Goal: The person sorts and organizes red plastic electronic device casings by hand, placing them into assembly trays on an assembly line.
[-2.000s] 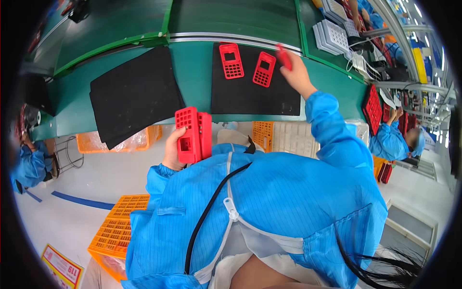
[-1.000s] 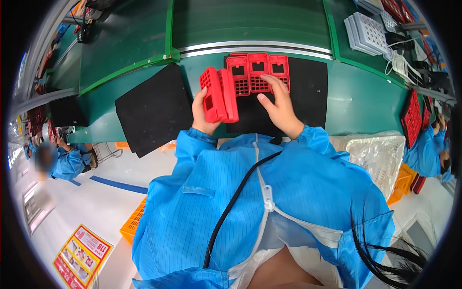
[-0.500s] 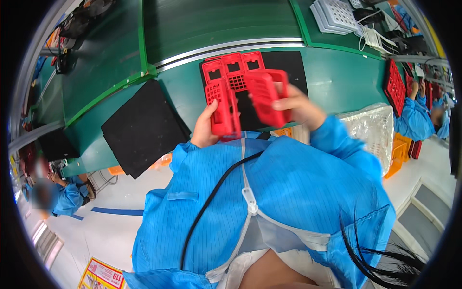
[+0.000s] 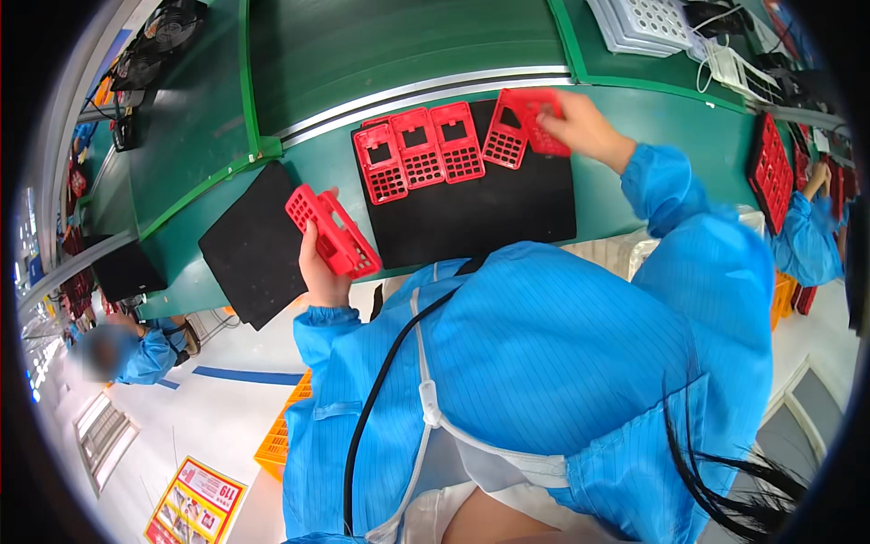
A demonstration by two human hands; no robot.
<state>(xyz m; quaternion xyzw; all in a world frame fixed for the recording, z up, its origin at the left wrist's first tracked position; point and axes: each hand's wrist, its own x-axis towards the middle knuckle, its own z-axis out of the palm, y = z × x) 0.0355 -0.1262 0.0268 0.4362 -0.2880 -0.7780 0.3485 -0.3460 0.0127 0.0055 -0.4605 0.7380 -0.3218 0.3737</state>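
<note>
My left hand is wrapped round red plastic keypad housings, seemingly more than one stacked together, held left of the black mat. At the mat's far right, my right hand grips another red housing, blurred by motion. Partly behind that piece, a tilted red housing rests on the mat. Three more lie side by side at the mat's far left: a left one, a middle one and a right one. Each has a window opening above a grid of key holes.
A second black mat overhangs the bench edge at left. A metal rail runs behind the work mat. White trays stand far right, near a red rack. Co-workers in blue sit at both sides; an orange crate stands below.
My hands have moved apart: the left toward the left with its housings, the right toward the far right of the mat with one. A tilted housing now shows on the mat beside the row.
</note>
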